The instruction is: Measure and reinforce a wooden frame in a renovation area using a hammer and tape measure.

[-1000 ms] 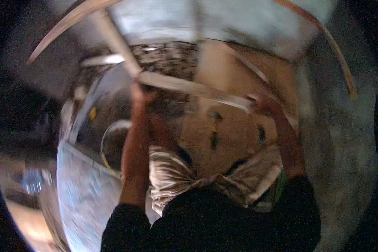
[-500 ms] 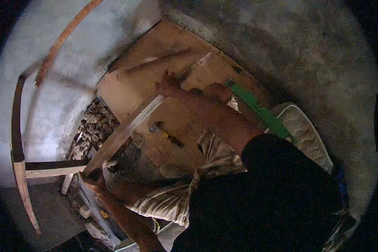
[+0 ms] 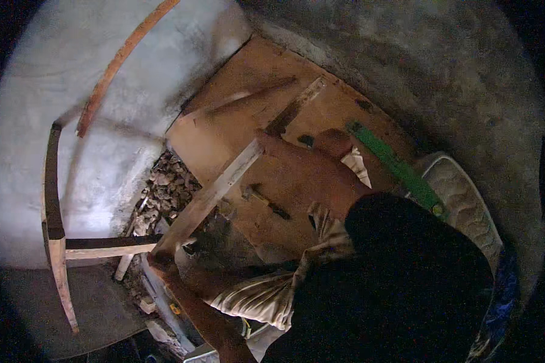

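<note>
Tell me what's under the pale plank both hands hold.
Under the plank: the brown board at its upper end, rubble and dark ground lower down. A hammer lies beside it. The left hand and right hand cover its ends.

No package, label, sign or screen shows, apparently.

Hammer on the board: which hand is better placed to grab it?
Right, probably. The right hand grips the slat at its upper end over the board, just above the hammer; the left hand holds the lower end, past the board's edge.
</note>
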Motion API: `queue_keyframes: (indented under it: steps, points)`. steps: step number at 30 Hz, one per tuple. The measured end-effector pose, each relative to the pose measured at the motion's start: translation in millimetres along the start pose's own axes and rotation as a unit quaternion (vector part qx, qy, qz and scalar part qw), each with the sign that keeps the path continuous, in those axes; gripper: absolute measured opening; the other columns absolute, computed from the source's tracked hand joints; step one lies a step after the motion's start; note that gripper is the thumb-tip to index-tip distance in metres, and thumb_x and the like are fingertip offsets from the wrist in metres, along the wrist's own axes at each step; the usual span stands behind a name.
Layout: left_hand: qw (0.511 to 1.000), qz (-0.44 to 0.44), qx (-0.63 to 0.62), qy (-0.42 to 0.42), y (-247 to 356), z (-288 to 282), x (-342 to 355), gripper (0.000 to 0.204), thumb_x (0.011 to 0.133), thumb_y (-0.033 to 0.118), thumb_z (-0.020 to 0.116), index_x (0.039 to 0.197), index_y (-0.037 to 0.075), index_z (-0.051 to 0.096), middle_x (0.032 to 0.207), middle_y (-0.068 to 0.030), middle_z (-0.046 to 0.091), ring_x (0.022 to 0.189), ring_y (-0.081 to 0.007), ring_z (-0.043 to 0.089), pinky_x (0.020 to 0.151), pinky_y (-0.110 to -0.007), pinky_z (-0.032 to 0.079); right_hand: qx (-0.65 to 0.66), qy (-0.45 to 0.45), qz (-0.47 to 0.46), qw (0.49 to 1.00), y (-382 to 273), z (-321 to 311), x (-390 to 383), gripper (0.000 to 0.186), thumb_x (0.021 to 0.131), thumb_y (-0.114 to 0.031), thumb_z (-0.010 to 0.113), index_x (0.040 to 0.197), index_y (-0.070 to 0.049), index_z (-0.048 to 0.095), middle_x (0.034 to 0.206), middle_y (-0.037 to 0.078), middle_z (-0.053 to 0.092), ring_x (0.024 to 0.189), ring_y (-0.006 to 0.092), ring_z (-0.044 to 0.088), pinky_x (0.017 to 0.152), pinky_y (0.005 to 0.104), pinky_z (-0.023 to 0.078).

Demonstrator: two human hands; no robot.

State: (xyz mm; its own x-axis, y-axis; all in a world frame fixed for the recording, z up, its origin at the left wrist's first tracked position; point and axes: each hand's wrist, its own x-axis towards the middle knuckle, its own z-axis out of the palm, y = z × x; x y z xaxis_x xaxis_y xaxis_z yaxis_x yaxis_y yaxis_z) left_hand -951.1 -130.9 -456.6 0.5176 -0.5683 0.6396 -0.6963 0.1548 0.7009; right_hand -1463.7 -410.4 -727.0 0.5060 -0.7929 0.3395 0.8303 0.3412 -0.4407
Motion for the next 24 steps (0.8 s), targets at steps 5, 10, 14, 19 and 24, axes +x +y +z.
queue_keyframes:
  steps: [5,10,14,19,24]
  points:
    - [0.998,0.023,0.049,0.017,-1.7,-58.0,-0.1,0.039,0.079,0.020,0.058,0.113,0.002,0.050,0.086,-0.0099,0.057,0.077,-0.0174,0.054,0.066,-0.034,0.046,-0.080,0.428,0.243,0.867,-1.7,189.9,75.4,0.032,0.081,-0.029,0.059,0.102,-0.005,0.051,0.091,0.014,0.057,0.083,0.0266,0.060,0.075,0.0416,0.050]
    - [0.996,0.045,0.022,0.069,-14.0,-99.0,5.0,0.037,0.081,0.020,0.055,0.113,0.002,0.050,0.084,-0.0091,0.057,0.075,-0.0167,0.054,0.062,-0.033,0.046,-0.032,0.425,0.067,0.902,-28.3,349.5,77.2,0.041,0.072,-0.024,0.071,0.103,-0.003,0.052,0.104,0.017,0.055,0.106,0.0290,0.051,0.084,0.0446,0.045]
    - [0.994,0.050,0.011,0.092,-14.7,-103.1,40.5,0.035,0.083,0.020,0.053,0.113,0.002,0.050,0.082,-0.0085,0.057,0.073,-0.0161,0.054,0.059,-0.032,0.047,-0.261,0.365,-0.159,0.879,-21.1,373.0,64.1,0.039,0.071,-0.028,0.072,0.090,-0.001,0.051,0.090,0.011,0.051,0.092,0.0227,0.054,0.085,0.0394,0.046]
    - [0.994,0.037,0.011,0.102,6.2,-88.0,29.5,0.034,0.084,0.020,0.051,0.112,0.002,0.050,0.081,-0.0079,0.056,0.071,-0.0154,0.054,0.055,-0.031,0.048,-0.379,0.286,-0.166,0.864,-53.2,380.8,63.4,0.033,0.078,-0.026,0.067,0.092,-0.003,0.048,0.079,0.005,0.050,0.075,0.0204,0.054,0.066,0.0344,0.046]
    - [0.968,0.120,0.191,0.112,61.3,-63.5,32.7,0.052,0.081,0.039,0.051,0.111,-0.003,0.052,0.089,-0.0131,0.059,0.070,-0.0249,0.056,0.064,-0.037,0.048,-0.289,0.208,-0.130,0.925,-88.8,380.7,85.5,0.029,0.080,-0.023,0.063,0.098,-0.003,0.051,0.086,0.008,0.056,0.077,0.0228,0.052,0.068,0.0342,0.045]
